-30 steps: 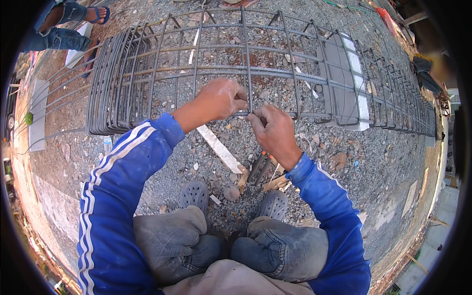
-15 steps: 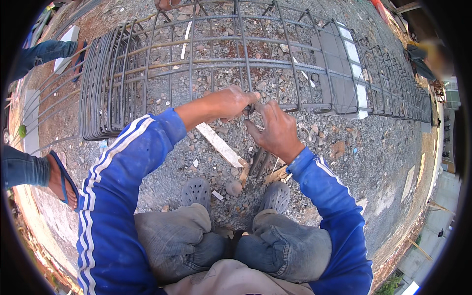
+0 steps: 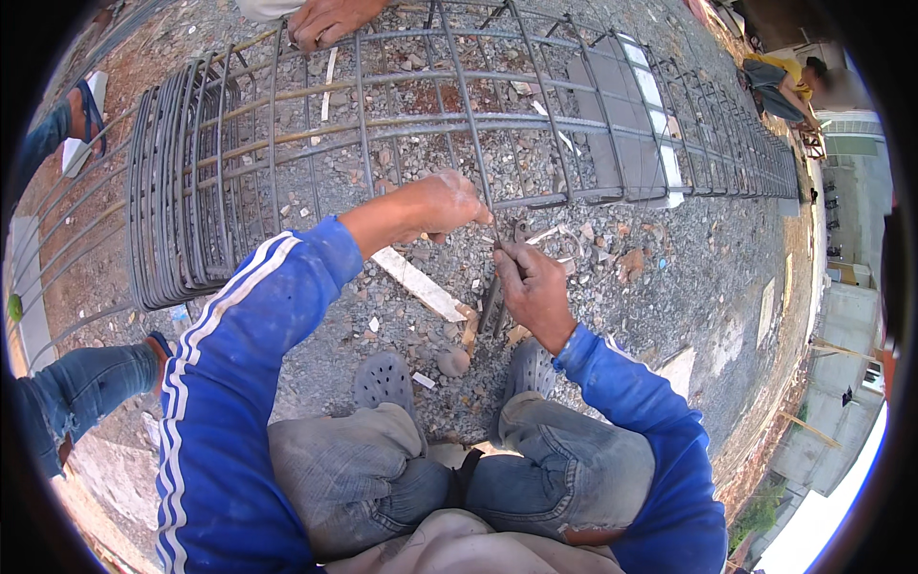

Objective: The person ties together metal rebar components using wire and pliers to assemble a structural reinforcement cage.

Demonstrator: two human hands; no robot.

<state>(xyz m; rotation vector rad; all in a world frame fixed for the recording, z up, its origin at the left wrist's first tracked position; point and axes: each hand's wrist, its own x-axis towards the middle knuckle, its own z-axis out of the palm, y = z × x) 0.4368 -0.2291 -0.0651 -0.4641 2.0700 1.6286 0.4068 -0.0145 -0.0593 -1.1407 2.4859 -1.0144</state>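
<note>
A long cage of steel rebar (image 3: 411,124) stretches across in front of me. My left hand (image 3: 442,206) is closed at the cage's near lower bar, its fingertips pinched on what looks like a thin tie wire (image 3: 496,232). Just below and to the right, my right hand (image 3: 537,292) is closed round what look like pincers (image 3: 491,308); their dark handles point down toward my feet and the grip is partly hidden. The wire's lower end meets the right fingertips. Another person's hand (image 3: 335,19) rests on the far side of the cage.
Bundled rebar stirrups (image 3: 177,182) stand at the cage's left end. A grey board (image 3: 612,124) lies beneath the cage. A pale wood strip (image 3: 421,284) and rubble lie before my feet. Another person's leg (image 3: 91,387) is at left; a person in yellow (image 3: 786,86) is far right.
My right hand has drawn down from the left one, leaving a gap with the thin wire across it. The other person's hand shows more over the cage. The legs at left have moved.
</note>
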